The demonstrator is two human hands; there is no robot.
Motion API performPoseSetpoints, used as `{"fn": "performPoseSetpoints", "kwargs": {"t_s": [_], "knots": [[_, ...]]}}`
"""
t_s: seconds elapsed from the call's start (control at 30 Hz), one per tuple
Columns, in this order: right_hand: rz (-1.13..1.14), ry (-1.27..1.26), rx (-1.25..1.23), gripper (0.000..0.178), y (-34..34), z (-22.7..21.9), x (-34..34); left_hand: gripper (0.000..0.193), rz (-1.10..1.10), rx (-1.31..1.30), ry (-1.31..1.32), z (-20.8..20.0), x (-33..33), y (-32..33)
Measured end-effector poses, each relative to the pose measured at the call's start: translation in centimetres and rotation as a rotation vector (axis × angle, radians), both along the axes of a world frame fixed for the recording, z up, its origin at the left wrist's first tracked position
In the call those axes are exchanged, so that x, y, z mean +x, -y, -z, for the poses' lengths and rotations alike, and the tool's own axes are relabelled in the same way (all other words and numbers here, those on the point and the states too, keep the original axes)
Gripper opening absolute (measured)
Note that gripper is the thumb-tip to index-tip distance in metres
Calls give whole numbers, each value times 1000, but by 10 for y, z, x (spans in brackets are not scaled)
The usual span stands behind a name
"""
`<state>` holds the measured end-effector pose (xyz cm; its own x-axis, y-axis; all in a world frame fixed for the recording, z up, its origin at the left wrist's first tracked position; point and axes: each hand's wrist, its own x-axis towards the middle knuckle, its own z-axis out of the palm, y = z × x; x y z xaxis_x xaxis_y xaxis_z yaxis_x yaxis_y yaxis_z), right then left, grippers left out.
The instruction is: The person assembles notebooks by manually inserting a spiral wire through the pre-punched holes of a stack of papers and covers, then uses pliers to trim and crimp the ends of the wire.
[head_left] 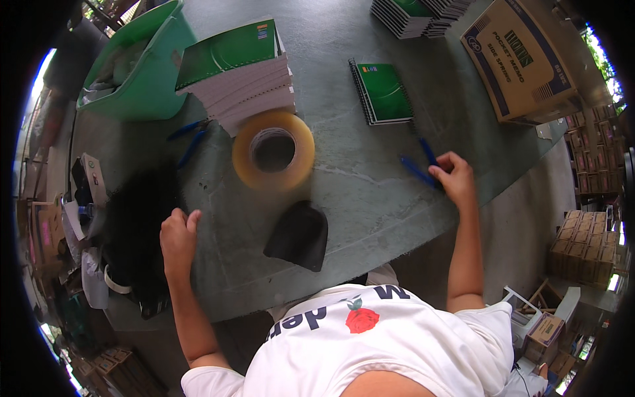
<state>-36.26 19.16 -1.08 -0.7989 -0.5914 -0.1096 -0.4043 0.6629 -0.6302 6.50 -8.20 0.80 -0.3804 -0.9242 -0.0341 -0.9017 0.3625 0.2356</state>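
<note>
My right hand [454, 176] is closed on a pair of blue-handled pliers [417, 169] lying low over the table. Its two blue handles show beside my fingers, while the jaws cannot be made out. Just beyond them lies a small green spiral notebook [383, 92], with its black coil along the left side. On the left part of the table rests my left hand [178, 238], fingers curled in and thumb raised, with nothing visible in it. A black fuzzy pile [135, 231] is right beside it. A dark, curved flat piece [299, 237] lies between my two hands.
A wide tape roll [273, 151] sits before a stack of green notebooks [231, 59]. Left of these are other blue-handled pliers [190, 140] and a green bin [142, 73]. A cardboard box [519, 63] stands far right; more notebooks [423, 14] are stacked at the back.
</note>
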Motion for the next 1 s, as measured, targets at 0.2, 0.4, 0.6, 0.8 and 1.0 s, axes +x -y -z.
{"fn": "performPoseSetpoints", "kwargs": {"t_s": [0.2, 0.4, 0.6, 0.8, 1.0], "knots": [[-144, 21, 248, 32, 5, -22, 28, 25, 18, -113, -14, 25, 22, -10], [-517, -476, -554, 14, 138, -92, 58, 19, -234, -118, -420, -15, 15, -7], [-1075, -1219, -508, 42, 284, -136, 155, 14, -248, -132, -983, -59, 29, -15], [-1270, -747, 120, 51, 333, -162, 163, 23, -75, 68, -1392, -69, 56, -18], [-1434, -617, 113, 49, 344, -174, 151, 27, -14, 238, -1324, -50, 48, -10]]}}
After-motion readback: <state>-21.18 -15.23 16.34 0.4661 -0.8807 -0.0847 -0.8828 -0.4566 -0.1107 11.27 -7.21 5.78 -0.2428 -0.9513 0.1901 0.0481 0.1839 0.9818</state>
